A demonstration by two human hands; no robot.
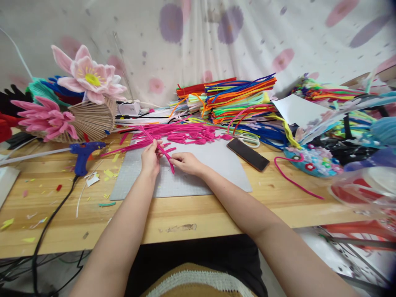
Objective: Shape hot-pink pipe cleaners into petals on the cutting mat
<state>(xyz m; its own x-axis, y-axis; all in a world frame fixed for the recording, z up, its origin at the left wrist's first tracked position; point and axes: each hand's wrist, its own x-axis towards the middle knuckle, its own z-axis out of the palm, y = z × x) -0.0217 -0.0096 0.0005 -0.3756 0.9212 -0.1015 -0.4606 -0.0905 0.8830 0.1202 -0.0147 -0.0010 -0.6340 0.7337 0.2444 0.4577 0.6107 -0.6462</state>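
Observation:
Over the grey mat (222, 177), my left hand (150, 159) is closed around several magenta pipe cleaners (167, 156), which run diagonally across both hands. My right hand (187, 163) pinches them near their lower end, thumb and fingers together. Just behind my hands lies a pile of magenta pipe cleaners (154, 132), some straight. Shorter, bent magenta pieces (199, 135) lie beside it on the mat's far part. My fingers hide part of the held stems.
A blue glue gun (81, 156) with a black cord stands left, near pink fuzzy flowers (89, 76). Right of the mat are a phone (248, 154) and scissors (250, 139). Bundles of coloured pipe cleaners (238, 99) are stacked behind. Scraps (109, 173) litter the wooden table (123, 231).

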